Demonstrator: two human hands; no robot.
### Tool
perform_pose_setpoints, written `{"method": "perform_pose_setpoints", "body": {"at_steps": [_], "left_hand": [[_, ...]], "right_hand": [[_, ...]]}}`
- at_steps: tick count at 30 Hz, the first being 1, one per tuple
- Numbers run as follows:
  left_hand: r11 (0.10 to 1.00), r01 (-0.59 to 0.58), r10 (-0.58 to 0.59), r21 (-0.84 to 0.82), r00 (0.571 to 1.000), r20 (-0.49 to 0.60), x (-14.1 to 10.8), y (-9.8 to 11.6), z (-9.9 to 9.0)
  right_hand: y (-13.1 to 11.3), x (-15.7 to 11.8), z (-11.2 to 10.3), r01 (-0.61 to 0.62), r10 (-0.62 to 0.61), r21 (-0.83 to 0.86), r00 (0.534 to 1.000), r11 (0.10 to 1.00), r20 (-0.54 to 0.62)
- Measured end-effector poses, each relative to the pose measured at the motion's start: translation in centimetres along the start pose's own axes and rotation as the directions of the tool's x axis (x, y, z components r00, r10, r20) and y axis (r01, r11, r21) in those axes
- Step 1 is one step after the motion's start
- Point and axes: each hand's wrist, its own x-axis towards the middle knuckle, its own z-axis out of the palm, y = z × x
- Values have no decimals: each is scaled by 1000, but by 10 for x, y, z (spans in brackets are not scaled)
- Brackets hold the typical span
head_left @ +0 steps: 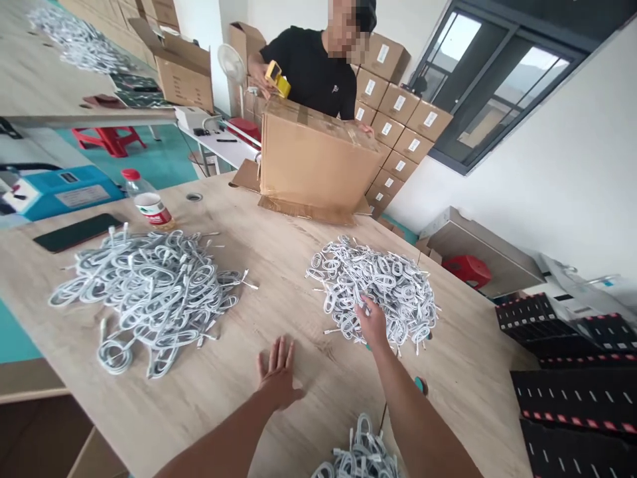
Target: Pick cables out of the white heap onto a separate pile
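Note:
My left hand [280,374] lies flat on the wooden table [279,299] with its fingers spread and nothing in them. At the near left edge of a pile of coiled white cables [393,285], my right hand [372,321] has its fingers closed on a cable coil. To the left spreads a larger heap of coiled cables [159,285], with one coil [115,355] lying slightly apart at its front. A third, partly cut-off cable pile [363,455] sits at the bottom, between my forearms.
A person [318,66] across the table holds a yellow tape dispenser [277,79] over a large cardboard box [318,159]. A bottle [149,202], a phone [77,232] and a blue machine [70,191] are at the left. Black slotted trays [572,398] stand at the right.

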Motion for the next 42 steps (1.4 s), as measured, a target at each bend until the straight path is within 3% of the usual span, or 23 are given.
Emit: {"method": "perform_pose_setpoints", "body": {"at_steps": [3,6,9,12,15,19,21,23,26,28,30,32,35,38,40,42], "left_hand": [[999,-20,18,-37,999,-38,1,0,1],[996,-45,39,-77,996,-74,4,-3,-1],[989,-59,46,-138,994,-102,10,-3,-7],[967,-73,50,-244,994,-100,15,13,-11],[907,-183,178,-379,983,-50,11,43,-1],[827,-327,354,-457,935,-28,-1,70,23],[839,-356,369,-413,928,-50,-2,66,29],[877,-360,350,-319,932,-91,1,53,28],[939,-314,287,-142,940,-185,9,30,19],[964,-261,243,-39,935,-258,15,20,14],[976,-216,217,39,921,-324,20,15,12],[979,-186,205,88,904,-374,22,14,16],[975,-130,200,178,863,-464,24,14,29],[954,-52,210,295,819,-534,27,11,41],[946,-36,210,321,824,-527,28,8,45],[949,-42,201,311,841,-502,27,6,47]], "right_hand": [[1,-26,-17,-171,161,331,985,928,57],[-8,-57,-39,-375,299,562,927,737,226],[-21,-90,-63,-484,301,654,875,582,380],[-30,-123,-85,-508,267,672,860,538,436],[-28,-160,-103,-530,299,618,845,581,443],[-2,-228,-122,-512,364,266,815,816,452],[17,-265,-129,-436,387,23,821,900,421],[35,-296,-137,-353,396,-179,824,918,405],[53,-313,-153,-202,328,-292,808,935,490],[55,-297,-165,-147,274,-282,828,948,490],[50,-259,-174,-149,254,-269,874,951,414],[41,-201,-175,-122,196,-250,933,961,300],[23,-94,-160,36,6,-286,989,957,144],[12,8,-137,151,-150,-433,988,889,35],[12,56,-126,206,-202,-527,977,825,66],[19,85,-122,278,-232,-565,960,776,153]]}}
